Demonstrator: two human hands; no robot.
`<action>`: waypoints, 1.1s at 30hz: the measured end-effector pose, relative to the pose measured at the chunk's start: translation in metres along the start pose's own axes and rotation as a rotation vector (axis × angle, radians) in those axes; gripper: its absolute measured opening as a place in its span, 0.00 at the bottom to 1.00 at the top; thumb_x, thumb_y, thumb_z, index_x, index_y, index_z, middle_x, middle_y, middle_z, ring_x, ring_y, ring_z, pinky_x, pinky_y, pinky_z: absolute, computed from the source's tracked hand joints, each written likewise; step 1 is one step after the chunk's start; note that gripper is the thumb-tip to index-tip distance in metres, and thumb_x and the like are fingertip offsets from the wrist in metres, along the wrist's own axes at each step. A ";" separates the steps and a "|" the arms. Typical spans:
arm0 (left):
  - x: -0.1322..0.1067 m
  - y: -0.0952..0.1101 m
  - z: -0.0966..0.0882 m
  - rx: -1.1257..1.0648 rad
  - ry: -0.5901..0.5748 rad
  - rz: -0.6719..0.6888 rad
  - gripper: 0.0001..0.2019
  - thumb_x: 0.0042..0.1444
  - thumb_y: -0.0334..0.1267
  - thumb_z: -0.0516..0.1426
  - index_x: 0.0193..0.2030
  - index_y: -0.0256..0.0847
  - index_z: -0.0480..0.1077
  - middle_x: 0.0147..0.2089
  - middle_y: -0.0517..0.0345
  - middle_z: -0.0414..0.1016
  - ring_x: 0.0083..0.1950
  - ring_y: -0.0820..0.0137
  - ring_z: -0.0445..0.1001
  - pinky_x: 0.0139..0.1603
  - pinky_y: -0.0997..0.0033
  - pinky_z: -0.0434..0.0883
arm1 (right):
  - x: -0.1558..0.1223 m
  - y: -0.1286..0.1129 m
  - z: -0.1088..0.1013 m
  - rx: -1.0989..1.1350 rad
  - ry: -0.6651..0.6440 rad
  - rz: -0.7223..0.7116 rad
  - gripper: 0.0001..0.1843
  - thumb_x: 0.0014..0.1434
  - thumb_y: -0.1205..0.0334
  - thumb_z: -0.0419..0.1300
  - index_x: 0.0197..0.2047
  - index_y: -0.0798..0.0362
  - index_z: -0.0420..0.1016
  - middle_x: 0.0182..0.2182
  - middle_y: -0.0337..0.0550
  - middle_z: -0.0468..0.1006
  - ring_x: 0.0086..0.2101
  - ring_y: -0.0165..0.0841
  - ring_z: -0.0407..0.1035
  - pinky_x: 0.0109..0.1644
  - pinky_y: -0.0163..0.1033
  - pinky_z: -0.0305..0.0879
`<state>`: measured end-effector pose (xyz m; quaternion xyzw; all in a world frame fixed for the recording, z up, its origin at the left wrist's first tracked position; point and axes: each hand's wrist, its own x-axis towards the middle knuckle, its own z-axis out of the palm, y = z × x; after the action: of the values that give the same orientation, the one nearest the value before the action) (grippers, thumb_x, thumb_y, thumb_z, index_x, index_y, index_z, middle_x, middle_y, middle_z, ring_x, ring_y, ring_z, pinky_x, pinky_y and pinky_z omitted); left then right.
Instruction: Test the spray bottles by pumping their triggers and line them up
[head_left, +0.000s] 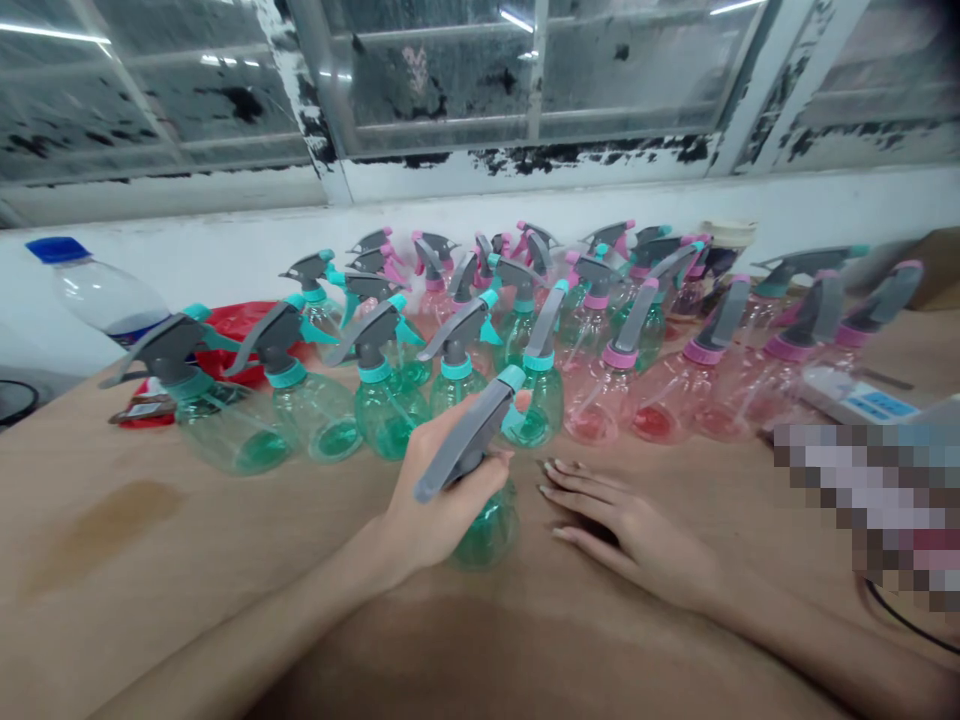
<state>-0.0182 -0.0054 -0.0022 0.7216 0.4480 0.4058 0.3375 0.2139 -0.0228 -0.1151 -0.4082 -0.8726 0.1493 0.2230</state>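
Note:
My left hand [435,500] is wrapped round the neck of a green spray bottle [486,535] with a grey and teal trigger head. That bottle stands upright on the table, and my fingers partly cover its neck. To its right, my right hand [637,530] lies on the tabletop with the fingers stretched out, holding nothing. Just beyond both hands is a row of spray bottles: green ones with teal collars [390,405] on the left and pink ones with pink collars [600,400] on the right.
More spray bottles [525,250] crowd behind the front row, near the wall. At the left stand a large clear bottle with a blue cap [105,290] and a red plastic packet [240,325]. A white box-like item [855,397] and a blurred-out patch lie at the right.

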 end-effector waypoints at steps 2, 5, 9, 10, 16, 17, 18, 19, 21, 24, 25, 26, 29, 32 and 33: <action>-0.001 0.000 0.001 -0.027 0.004 -0.006 0.06 0.50 0.35 0.55 0.33 0.41 0.72 0.30 0.60 0.76 0.29 0.69 0.73 0.29 0.71 0.69 | 0.000 0.000 -0.001 -0.010 -0.013 0.005 0.23 0.67 0.53 0.53 0.63 0.48 0.66 0.64 0.43 0.65 0.64 0.40 0.57 0.67 0.53 0.57; -0.002 0.000 0.002 -0.030 0.024 -0.005 0.04 0.50 0.35 0.55 0.29 0.41 0.71 0.30 0.61 0.76 0.30 0.69 0.74 0.30 0.71 0.69 | 0.000 -0.001 -0.002 -0.024 -0.020 0.007 0.23 0.67 0.53 0.53 0.63 0.48 0.66 0.64 0.43 0.65 0.64 0.40 0.57 0.66 0.53 0.58; -0.002 -0.002 0.003 -0.038 0.035 0.030 0.04 0.50 0.33 0.56 0.30 0.41 0.72 0.31 0.61 0.75 0.31 0.69 0.76 0.33 0.70 0.71 | 0.000 -0.001 -0.001 -0.017 -0.009 0.006 0.23 0.67 0.53 0.54 0.63 0.47 0.67 0.63 0.44 0.66 0.63 0.41 0.58 0.66 0.54 0.58; -0.001 -0.002 0.003 -0.045 0.036 0.032 0.04 0.50 0.34 0.56 0.30 0.41 0.72 0.31 0.61 0.75 0.31 0.69 0.76 0.33 0.70 0.72 | 0.000 -0.001 -0.001 -0.006 -0.003 0.007 0.23 0.67 0.53 0.54 0.63 0.47 0.67 0.63 0.44 0.66 0.63 0.41 0.58 0.66 0.54 0.58; 0.000 -0.001 0.003 -0.116 -0.003 0.007 0.06 0.51 0.34 0.56 0.36 0.42 0.73 0.34 0.61 0.74 0.33 0.69 0.75 0.36 0.69 0.72 | -0.001 0.000 0.000 0.015 0.006 0.010 0.23 0.66 0.53 0.55 0.64 0.46 0.66 0.63 0.43 0.66 0.63 0.41 0.58 0.66 0.55 0.58; 0.000 -0.001 0.003 -0.129 -0.011 0.000 0.09 0.51 0.34 0.56 0.40 0.42 0.73 0.33 0.61 0.74 0.33 0.69 0.75 0.36 0.69 0.72 | -0.001 0.000 0.000 0.019 0.011 0.005 0.23 0.66 0.53 0.55 0.64 0.45 0.66 0.63 0.43 0.66 0.63 0.41 0.58 0.66 0.55 0.59; 0.000 -0.001 0.003 -0.137 -0.017 -0.007 0.12 0.51 0.35 0.56 0.44 0.43 0.73 0.33 0.61 0.73 0.33 0.68 0.74 0.36 0.69 0.72 | -0.001 0.000 0.000 0.024 0.016 0.002 0.24 0.66 0.54 0.55 0.64 0.44 0.65 0.63 0.43 0.66 0.63 0.42 0.59 0.65 0.55 0.59; 0.000 0.000 0.003 -0.139 -0.024 -0.014 0.15 0.52 0.35 0.56 0.47 0.43 0.72 0.32 0.61 0.73 0.33 0.68 0.73 0.35 0.69 0.71 | -0.001 0.000 0.000 0.028 0.021 0.001 0.24 0.66 0.54 0.55 0.64 0.44 0.65 0.63 0.43 0.67 0.63 0.42 0.59 0.65 0.55 0.59; 0.000 0.000 0.003 -0.127 -0.034 -0.020 0.17 0.52 0.36 0.56 0.50 0.43 0.72 0.29 0.62 0.71 0.32 0.67 0.72 0.34 0.69 0.70 | -0.001 0.000 -0.001 0.029 0.022 0.002 0.23 0.66 0.54 0.55 0.64 0.44 0.66 0.63 0.43 0.67 0.63 0.42 0.59 0.65 0.55 0.59; 0.000 -0.001 0.002 -0.108 -0.036 -0.006 0.16 0.52 0.35 0.56 0.48 0.45 0.72 0.28 0.63 0.69 0.32 0.67 0.71 0.32 0.70 0.67 | -0.001 0.000 -0.001 0.025 0.012 0.006 0.23 0.66 0.53 0.55 0.64 0.44 0.66 0.63 0.43 0.66 0.63 0.42 0.59 0.65 0.55 0.59; 0.001 -0.001 0.002 -0.106 -0.040 0.000 0.15 0.51 0.34 0.56 0.47 0.45 0.72 0.29 0.62 0.70 0.32 0.68 0.71 0.33 0.70 0.67 | -0.001 -0.001 -0.002 0.022 0.007 0.006 0.23 0.66 0.53 0.55 0.64 0.44 0.66 0.63 0.43 0.66 0.63 0.42 0.58 0.65 0.55 0.59; 0.001 -0.001 0.001 -0.107 -0.047 0.005 0.15 0.51 0.34 0.56 0.46 0.45 0.72 0.30 0.62 0.70 0.32 0.68 0.71 0.33 0.70 0.67 | -0.001 -0.001 -0.002 0.016 0.004 0.009 0.23 0.66 0.53 0.55 0.63 0.45 0.66 0.63 0.43 0.66 0.63 0.42 0.58 0.65 0.55 0.59; 0.001 0.000 -0.001 -0.103 -0.069 -0.005 0.10 0.51 0.35 0.56 0.41 0.45 0.71 0.28 0.63 0.69 0.30 0.68 0.70 0.33 0.69 0.67 | -0.001 -0.002 -0.002 0.006 0.000 0.021 0.23 0.67 0.53 0.54 0.63 0.46 0.67 0.63 0.43 0.66 0.63 0.41 0.58 0.66 0.54 0.58; 0.002 0.002 -0.003 -0.064 -0.055 -0.008 0.07 0.50 0.35 0.55 0.36 0.45 0.70 0.28 0.62 0.70 0.28 0.69 0.68 0.29 0.70 0.65 | -0.001 -0.002 -0.001 0.014 0.013 0.024 0.23 0.66 0.53 0.55 0.63 0.44 0.66 0.63 0.43 0.67 0.63 0.42 0.59 0.66 0.55 0.59; 0.002 0.002 -0.003 -0.050 -0.046 -0.001 0.06 0.49 0.35 0.55 0.35 0.44 0.70 0.29 0.62 0.71 0.28 0.69 0.68 0.29 0.70 0.65 | -0.001 -0.002 -0.001 0.016 0.016 0.023 0.23 0.66 0.53 0.55 0.63 0.44 0.66 0.63 0.43 0.67 0.63 0.42 0.59 0.65 0.55 0.59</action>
<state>-0.0194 -0.0039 0.0015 0.7221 0.4300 0.3999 0.3657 0.2138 -0.0251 -0.1132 -0.4174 -0.8649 0.1556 0.2313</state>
